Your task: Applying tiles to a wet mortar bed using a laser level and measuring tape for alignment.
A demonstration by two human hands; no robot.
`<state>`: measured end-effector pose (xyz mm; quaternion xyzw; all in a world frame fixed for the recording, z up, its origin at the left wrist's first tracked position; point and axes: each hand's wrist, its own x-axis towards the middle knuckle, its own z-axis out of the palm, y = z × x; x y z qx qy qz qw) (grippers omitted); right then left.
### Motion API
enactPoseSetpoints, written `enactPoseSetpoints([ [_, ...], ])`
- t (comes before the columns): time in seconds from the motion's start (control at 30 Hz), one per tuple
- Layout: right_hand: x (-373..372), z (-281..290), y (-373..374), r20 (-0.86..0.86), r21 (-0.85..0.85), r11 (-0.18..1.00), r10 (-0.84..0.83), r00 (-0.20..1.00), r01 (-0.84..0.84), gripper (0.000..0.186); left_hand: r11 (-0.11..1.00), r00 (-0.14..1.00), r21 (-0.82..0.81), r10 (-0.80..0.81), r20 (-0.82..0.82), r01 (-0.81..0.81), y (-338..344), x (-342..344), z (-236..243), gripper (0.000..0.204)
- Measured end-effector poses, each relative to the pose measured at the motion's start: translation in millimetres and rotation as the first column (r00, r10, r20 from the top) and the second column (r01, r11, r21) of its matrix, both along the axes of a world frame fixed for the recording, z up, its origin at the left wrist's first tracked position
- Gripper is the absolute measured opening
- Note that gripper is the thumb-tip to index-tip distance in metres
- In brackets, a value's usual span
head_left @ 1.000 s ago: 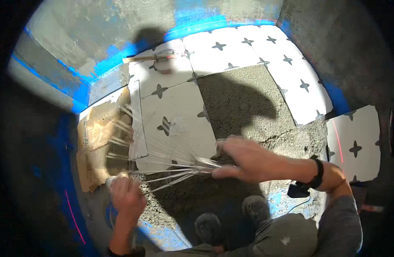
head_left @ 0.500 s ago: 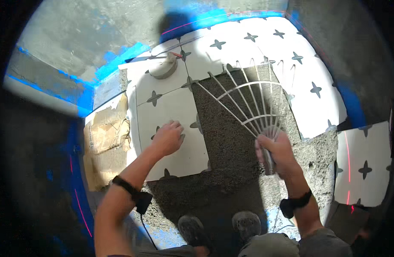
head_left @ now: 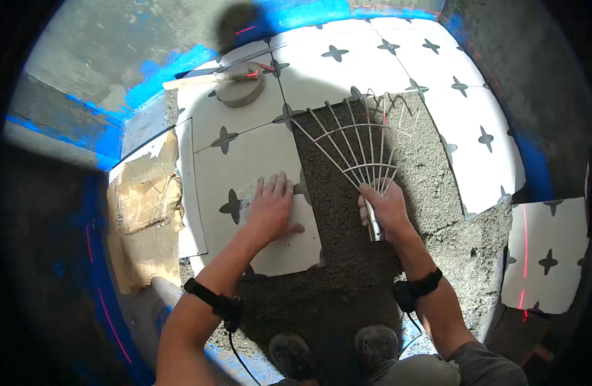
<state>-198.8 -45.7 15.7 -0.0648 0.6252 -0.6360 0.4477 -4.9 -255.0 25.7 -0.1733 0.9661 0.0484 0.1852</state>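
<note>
Metal rake [head_left: 370, 165] has shifted left, now over grey mortar [head_left: 334, 222] beside patterned tile [head_left: 254, 167]. Right hand [head_left: 388, 207] wrapped around its handle. Left hand [head_left: 270, 211] flat on tile, fingers nearly together, thumb out.

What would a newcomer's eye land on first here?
The fan-shaped wire rake head in the right hand, fanned over the rough grey bed near the centre. Left of it, the left hand seems to rest on a white tile. Beyond, a bright blue band edges the far wall.
</note>
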Motion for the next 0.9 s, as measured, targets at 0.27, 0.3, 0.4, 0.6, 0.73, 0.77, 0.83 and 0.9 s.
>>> enactPoseSetpoints([
  [0.27, 5.4, 11.0, 46.8, -0.068, 0.205, 0.978, 0.046, 0.997, -0.032, 0.022, 1.000, 1.000, -0.001, -0.007, 0.012, 0.007, 1.5, -2.7, 3.5, 0.121],
  [0.3, 8.9, 17.4, 56.1, -0.053, 0.178, 0.984, 0.038, 0.998, -0.028, 0.021, 1.000, 1.000, 0.000, -0.003, 0.003, 0.003, 1.0, -3.3, 3.6, 0.121],
  [0.4, 14.4, 32.4, 68.6, -0.023, 0.240, 0.971, 0.013, 1.000, -0.007, 0.019, 1.000, 1.000, -0.001, 0.013, 0.012, -0.013, 2.2, -3.9, 2.9, 0.121],
  [0.6, 10.5, 23.9, 20.3, -0.072, 0.066, 0.996, -0.049, 0.996, 0.054, 0.021, 1.000, 0.999, -0.018, 0.012, 0.035, -0.012, 4.1, -5.6, 2.5, 0.122],
  [0.73, 13.0, 15.8, -0.7, -0.026, 0.049, 0.995, -0.081, 0.996, 0.083, 0.023, 0.999, 0.999, -0.004, 0.032, 0.034, -0.031, 4.8, -6.5, 2.5, 0.121],
  [0.77, 14.1, 14.0, -3.3, 0.002, 0.027, 0.996, -0.090, 0.996, 0.090, 0.023, 0.999, 0.999, 0.001, 0.033, 0.022, -0.033, 5.3, -6.3, 2.4, 0.120],
  [0.83, 15.8, 9.5, -7.6, 0.000, 0.047, 0.995, -0.089, 0.996, 0.089, 0.026, 0.999, 0.999, 0.005, 0.038, -0.002, -0.038, 5.7, -5.2, 1.7, 0.120],
  [0.9, 16.8, 3.6, -10.9, 0.027, 0.072, 0.993, -0.092, 0.995, 0.089, 0.031, 0.999, 0.999, 0.006, 0.045, -0.015, -0.045, 6.1, -4.8, 0.6, 0.120],
])
